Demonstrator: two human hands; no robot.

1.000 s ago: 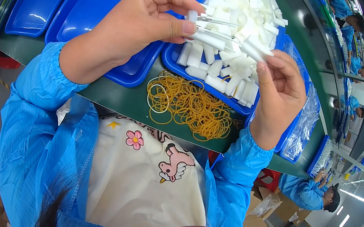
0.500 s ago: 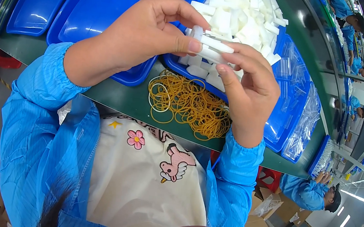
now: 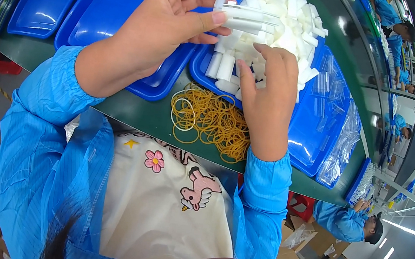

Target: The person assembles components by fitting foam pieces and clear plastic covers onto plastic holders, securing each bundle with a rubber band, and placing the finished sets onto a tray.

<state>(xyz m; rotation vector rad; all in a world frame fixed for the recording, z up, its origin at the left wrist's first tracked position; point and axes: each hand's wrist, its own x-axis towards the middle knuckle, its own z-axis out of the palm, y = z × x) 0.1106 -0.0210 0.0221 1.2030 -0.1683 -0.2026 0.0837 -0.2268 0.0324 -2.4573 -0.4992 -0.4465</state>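
Note:
My left hand (image 3: pixel 166 27) pinches a small assembly (image 3: pixel 242 20) between thumb and fingers: a round clear plastic end piece with white strips and thin metal-looking rods sticking out to the right. It is held level above a heap of white foam-like blocks (image 3: pixel 295 18) in a blue tray (image 3: pixel 197 73). Over the near part of that heap is my right hand (image 3: pixel 273 96), thumb and fingers apart, with nothing seen between them. Whether its fingertips touch a block, I cannot tell.
Tan rubber bands (image 3: pixel 216 123) lie loose on the green table (image 3: pixel 141 115) near my body. Blue trays (image 3: pixel 115 12) stand at the left. Clear plastic pieces (image 3: pixel 341 147) fill trays at the right. Farther right, a co-worker (image 3: pixel 345 221) in blue sits at the bench.
My right hand has let go of the assembly and moved down onto the block heap, its fingers spreading. My left hand has moved slightly up with the assembly.

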